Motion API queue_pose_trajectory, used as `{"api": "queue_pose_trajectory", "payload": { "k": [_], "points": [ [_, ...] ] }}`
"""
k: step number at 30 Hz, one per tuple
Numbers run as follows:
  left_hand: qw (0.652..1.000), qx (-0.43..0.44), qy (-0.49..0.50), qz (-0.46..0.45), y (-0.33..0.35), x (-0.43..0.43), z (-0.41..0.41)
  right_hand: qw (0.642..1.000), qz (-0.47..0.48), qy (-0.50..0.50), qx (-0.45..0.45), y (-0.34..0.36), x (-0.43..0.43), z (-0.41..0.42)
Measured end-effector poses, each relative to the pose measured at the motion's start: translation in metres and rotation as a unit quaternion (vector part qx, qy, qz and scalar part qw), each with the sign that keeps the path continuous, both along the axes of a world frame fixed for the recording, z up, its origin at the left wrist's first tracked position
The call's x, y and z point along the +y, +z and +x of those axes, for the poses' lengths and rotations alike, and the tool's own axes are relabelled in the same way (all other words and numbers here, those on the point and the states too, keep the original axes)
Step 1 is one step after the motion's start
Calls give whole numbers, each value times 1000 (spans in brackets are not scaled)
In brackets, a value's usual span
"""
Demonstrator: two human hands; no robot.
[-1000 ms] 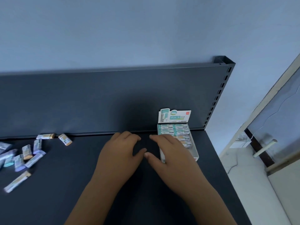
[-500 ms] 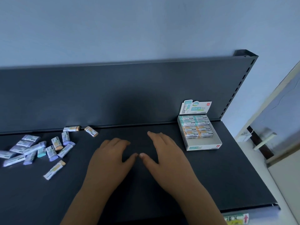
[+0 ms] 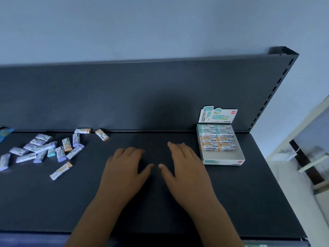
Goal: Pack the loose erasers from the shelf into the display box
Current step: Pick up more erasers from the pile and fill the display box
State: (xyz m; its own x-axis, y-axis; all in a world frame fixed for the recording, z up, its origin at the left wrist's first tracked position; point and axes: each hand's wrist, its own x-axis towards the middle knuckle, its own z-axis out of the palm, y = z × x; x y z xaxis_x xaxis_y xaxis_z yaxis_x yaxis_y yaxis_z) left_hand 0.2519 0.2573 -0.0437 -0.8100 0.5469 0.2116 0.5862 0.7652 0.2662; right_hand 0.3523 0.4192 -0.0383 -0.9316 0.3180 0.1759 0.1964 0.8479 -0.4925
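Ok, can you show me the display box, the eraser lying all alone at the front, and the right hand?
display box [image 3: 224, 161]: head view, on its front wall.
lone eraser [image 3: 61, 170]: head view, middle of its wrapper.
right hand [image 3: 185, 169]: head view, back of the hand.

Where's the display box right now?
Head view: the display box stands at the right end of the shelf, against its back panel, just right of the right hand.
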Motion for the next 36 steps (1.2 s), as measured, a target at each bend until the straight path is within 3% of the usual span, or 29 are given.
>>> {"api": "queue_pose_trajectory", "payload": {
  "k": [13, 26, 30, 36],
  "points": [
    [1000, 3, 26, 0, -5, -62, -44, 1000, -22, 12, -11, -5, -53, -52],
    [999, 13, 29, 23, -1, -266, -176, 996, 12, 11, -86, -1, -256, -179],
    [1000, -13, -8, 25, -7, -310, -204, 992, 34, -29, -121, -3, -306, -201],
    [996, -28, -69, 38, -18, -333, -217, 996, -23, -47, -77, -10, -335, -204]
  ]
}}
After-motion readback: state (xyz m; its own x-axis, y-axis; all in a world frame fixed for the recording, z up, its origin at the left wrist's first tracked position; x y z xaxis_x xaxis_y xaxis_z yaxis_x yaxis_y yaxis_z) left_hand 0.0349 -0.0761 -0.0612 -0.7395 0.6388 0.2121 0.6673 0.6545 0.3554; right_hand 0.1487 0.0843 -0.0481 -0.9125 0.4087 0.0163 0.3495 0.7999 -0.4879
